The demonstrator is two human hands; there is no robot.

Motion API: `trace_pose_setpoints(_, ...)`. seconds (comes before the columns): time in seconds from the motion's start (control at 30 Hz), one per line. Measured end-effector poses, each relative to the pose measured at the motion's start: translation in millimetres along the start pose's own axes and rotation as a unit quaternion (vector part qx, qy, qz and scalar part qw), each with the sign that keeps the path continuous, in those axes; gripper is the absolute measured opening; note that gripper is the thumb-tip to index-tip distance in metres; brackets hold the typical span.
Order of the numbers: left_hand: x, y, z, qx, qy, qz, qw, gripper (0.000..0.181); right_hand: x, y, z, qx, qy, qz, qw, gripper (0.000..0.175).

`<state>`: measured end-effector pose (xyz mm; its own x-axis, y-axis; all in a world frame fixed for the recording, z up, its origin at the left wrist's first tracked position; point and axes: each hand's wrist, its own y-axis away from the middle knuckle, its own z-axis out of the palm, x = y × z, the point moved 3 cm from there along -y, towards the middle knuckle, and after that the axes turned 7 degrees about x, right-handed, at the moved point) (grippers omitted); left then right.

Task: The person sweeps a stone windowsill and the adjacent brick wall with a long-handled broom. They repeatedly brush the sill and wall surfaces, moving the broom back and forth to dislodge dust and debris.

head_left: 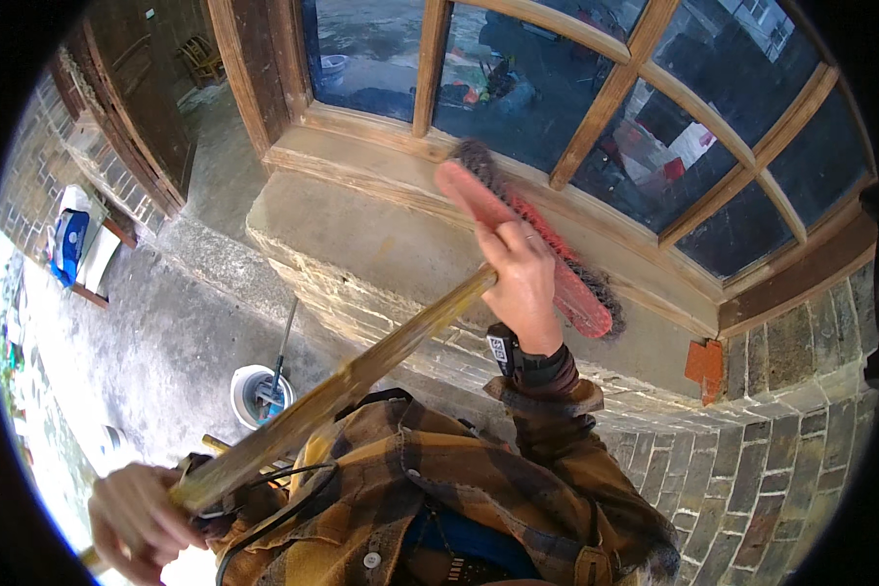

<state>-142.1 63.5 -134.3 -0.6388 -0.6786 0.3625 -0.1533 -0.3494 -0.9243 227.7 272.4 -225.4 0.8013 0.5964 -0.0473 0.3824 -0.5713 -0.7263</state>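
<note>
A broom with a red plastic head [575, 297], dark and red bristles and a yellowish wooden handle [351, 384] slants across my view. My right hand [520, 275] grips it where the handle meets the head. Down at the lower left, my left hand [143, 516], blurred, is wrapped around the handle near its other end. The bristles lie along the wooden bottom rail of a window [505, 176], just above the sill [351, 227]; whether they touch the wood is hard to tell.
A white bucket [238, 395] with a blue-headed mop stands on the concrete floor at left. Beyond it is a seat holding a blue-and-white bag [73, 238]. An orange-red piece [705, 370] rests at the sill's right end, beside the brick wall [747, 476]. A doorway opens upper left.
</note>
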Motion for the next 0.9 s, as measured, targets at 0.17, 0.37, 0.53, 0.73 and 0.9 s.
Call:
trace_pose_setpoints(0.17,-1,7,10,-0.059,0.179,0.176,0.966,0.003,-7,-5,-25,0.097,0.034,-0.008,0.995,0.059)
trace_pose_setpoints(0.37,-17,7,1,0.076,-0.049,0.041,0.995,0.015,-13,-31,14,-0.006,-0.041,0.027,0.999,0.05)
trace_pose_setpoints(0.53,12,16,14,-0.007,0.034,0.176,0.984,0.011,-26,-35,9,0.049,-0.018,-0.007,0.999,0.053)
trace_pose_setpoints(0.73,-8,25,3,0.17,-0.087,0.083,0.978,0.007,-15,-48,23,-0.001,-0.009,0.004,1.0,0.051)
trace_pose_setpoints(0.9,1,23,1,0.081,0.039,0.195,0.977,0.004,-21,-47,18,-0.051,-0.012,-0.005,0.999,0.053)
